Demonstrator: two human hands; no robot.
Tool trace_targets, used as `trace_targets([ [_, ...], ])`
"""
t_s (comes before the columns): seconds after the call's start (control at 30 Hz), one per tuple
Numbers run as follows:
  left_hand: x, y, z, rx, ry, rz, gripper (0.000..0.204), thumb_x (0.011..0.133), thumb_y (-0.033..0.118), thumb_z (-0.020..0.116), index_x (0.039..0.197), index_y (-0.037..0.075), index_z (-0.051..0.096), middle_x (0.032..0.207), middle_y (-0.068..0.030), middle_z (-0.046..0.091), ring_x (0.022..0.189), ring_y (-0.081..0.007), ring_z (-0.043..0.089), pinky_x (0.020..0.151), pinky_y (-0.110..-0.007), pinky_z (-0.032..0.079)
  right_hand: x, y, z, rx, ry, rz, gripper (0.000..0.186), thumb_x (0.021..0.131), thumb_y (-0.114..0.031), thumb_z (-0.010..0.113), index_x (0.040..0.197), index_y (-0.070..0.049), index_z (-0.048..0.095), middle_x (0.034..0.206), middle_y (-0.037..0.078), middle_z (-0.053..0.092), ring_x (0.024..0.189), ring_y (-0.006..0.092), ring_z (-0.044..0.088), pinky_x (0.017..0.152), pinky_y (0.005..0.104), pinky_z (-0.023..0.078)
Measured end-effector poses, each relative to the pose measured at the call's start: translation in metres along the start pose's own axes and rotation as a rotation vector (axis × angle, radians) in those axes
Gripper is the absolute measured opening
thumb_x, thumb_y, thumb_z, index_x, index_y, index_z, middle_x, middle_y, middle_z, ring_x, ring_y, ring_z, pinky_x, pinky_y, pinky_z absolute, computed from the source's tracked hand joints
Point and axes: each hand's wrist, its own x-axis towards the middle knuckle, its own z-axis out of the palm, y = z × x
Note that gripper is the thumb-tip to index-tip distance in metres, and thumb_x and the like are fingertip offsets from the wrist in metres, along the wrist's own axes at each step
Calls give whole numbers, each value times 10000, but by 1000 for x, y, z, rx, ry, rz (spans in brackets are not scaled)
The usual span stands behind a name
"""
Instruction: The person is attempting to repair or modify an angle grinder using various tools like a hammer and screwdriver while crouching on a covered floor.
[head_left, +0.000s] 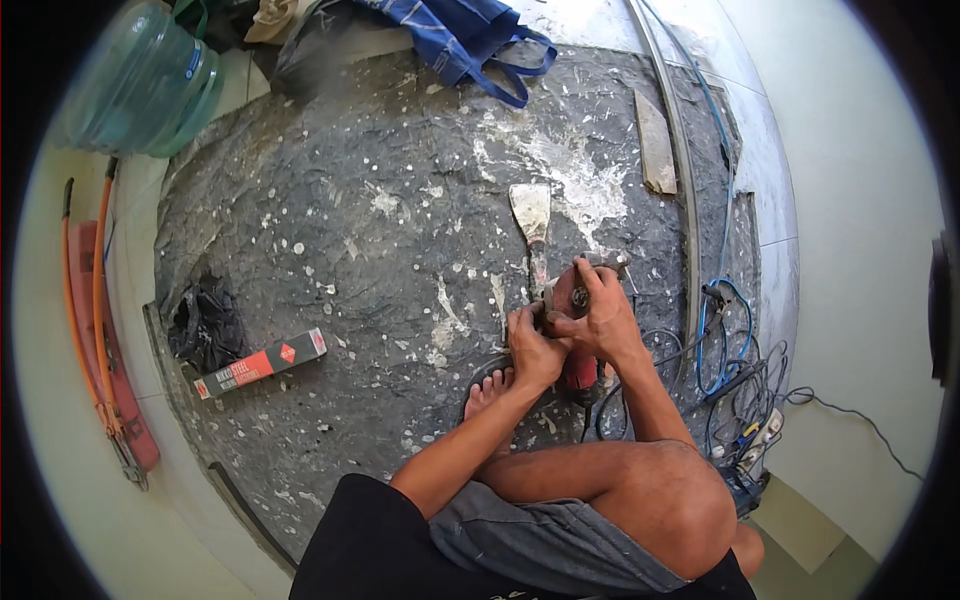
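Just beyond my bare foot, an angle grinder (580,374) with a red body rests with its head and round reddish-brown disc turned up toward me. My left hand (538,350) is closed at the near left edge of the disc, its fingertips partly hidden. Across the grinder's head lies my right hand (606,318), fingers bent around the disc side and thumb pressed in near my left fingers. Both hands meet over the tool and cover much of it. A paint-stained scraper (531,212) lies on the sheet right behind the grinder.
A dark, paint-spattered sheet (330,180) covers the floor. On the left are an electrode box (262,364), a black plastic bag (207,322) and orange-handled bolt cutters (104,330). A long metal bar (688,200), a wood piece (655,145) and tangled cables (735,400) lie right.
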Motion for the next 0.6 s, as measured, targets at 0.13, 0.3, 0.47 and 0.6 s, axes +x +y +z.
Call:
trace_targets([
  [0.13, -3, 3, 0, -17, 24, 3, 639, 604, 52, 846, 1166, -60, 564, 1142, -195, 515, 1015, -329, 597, 871, -378, 530, 1, 1, -1, 54, -59, 42, 925, 606, -254, 871, 1397, -32, 445, 1237, 252, 518, 1110, 410, 556, 961, 432, 466],
  [0.3, -5, 10, 1, -19, 74, -38, 585, 619, 114, 808, 1137, -46, 587, 1079, -200, 546, 1042, -365, 553, 925, -417, 453, 2, -2, -1, 55, -81, 54, 931, 599, -243, 871, 1400, -32, 446, 1236, 248, 518, 1104, 407, 563, 959, 424, 469],
  [0.47, -2, 7, -3, 23, 69, -4, 549, 640, 97, 776, 1134, -63, 597, 1088, -212, 538, 1030, -373, 541, 927, -424, 442, 2, -7, 5, -8, -44, 64, 920, 607, -247, 863, 1395, -19, 447, 1221, 244, 518, 1084, 402, 564, 942, 419, 475],
  [0.6, -2, 4, -2, -24, 64, 1, 531, 658, 84, 754, 1140, -71, 593, 1094, -216, 538, 1043, -375, 539, 933, -427, 439, 1, -11, 6, -33, -43, 69, 922, 622, -246, 865, 1406, -26, 433, 1249, 225, 514, 1116, 384, 560, 937, 409, 478],
])
